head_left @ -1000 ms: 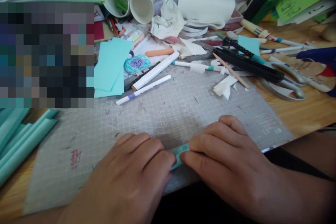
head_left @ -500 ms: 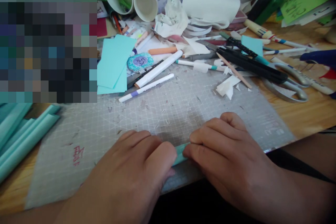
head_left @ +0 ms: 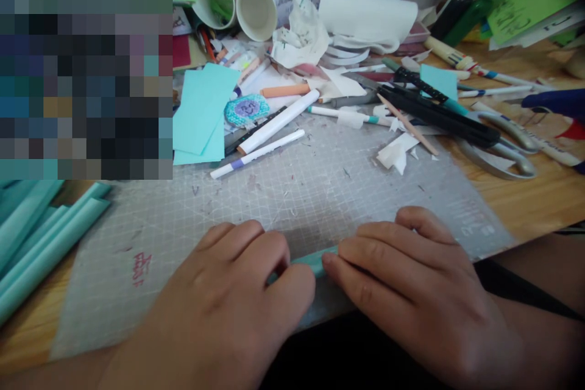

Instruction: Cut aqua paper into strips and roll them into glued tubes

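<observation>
A narrow strip of teal paper, rolled or folded [head_left: 315,261], lies at the front edge of the grey cutting mat [head_left: 183,201]. My left hand [head_left: 242,286] is closed over its left part, thumb and fingers pressed on it. My right hand [head_left: 402,280] grips its right part, with the thumb tip on the near side. Only a short middle length shows between the hands; both ends are hidden beneath them. Several similar teal paper rolls [head_left: 55,244] lie on the wooden table to the left of the mat.
Flat teal sheets [head_left: 201,116], a white marker [head_left: 278,122] and a thinner white pen [head_left: 257,154] lie across the mat's far side. Scissors [head_left: 507,134], a black tool [head_left: 439,113] and paper scraps [head_left: 397,149] are at right. Two paper cups [head_left: 256,9] lie behind. A pixelated block hides the upper left.
My left thumb and forefinger have parted slightly around the teal paper. My right hand has shifted a little to the right, and the view has moved slightly.
</observation>
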`<state>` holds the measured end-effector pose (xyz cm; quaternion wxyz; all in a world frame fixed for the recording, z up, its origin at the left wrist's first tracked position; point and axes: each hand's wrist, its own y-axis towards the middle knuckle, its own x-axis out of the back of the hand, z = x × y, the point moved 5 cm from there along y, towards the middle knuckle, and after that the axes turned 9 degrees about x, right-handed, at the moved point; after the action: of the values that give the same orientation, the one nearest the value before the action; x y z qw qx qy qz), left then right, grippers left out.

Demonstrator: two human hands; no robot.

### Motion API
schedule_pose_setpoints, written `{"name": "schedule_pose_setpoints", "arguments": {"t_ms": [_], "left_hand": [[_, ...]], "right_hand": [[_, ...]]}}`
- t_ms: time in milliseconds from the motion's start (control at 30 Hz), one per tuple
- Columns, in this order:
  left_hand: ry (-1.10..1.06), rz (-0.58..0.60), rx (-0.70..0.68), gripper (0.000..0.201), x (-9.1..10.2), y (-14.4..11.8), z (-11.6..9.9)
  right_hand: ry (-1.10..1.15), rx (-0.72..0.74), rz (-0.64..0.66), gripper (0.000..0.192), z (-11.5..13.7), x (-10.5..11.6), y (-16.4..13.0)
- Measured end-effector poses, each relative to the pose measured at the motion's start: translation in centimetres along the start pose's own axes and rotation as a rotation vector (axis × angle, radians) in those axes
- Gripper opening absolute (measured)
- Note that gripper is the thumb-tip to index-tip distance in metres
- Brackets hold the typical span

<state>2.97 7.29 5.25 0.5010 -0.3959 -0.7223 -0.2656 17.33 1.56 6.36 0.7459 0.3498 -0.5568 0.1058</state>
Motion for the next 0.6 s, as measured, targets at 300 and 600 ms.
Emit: {"name": "schedule_pose_setpoints", "arguments": {"t_ms": [300,600], "left_hand": [[-0.103,0.005,-0.006,0.014,0.02,0.49,0.19],[-0.097,-0.020,-0.013,0.013,-0.31,-0.04,-0.03]], "right_hand": [[-0.007,0.007,-0.046,0.020,0.28,-0.23,0.11],[0.069,-0.001,0.024,0.028,-0.35,-0.03,-0.67]]}}
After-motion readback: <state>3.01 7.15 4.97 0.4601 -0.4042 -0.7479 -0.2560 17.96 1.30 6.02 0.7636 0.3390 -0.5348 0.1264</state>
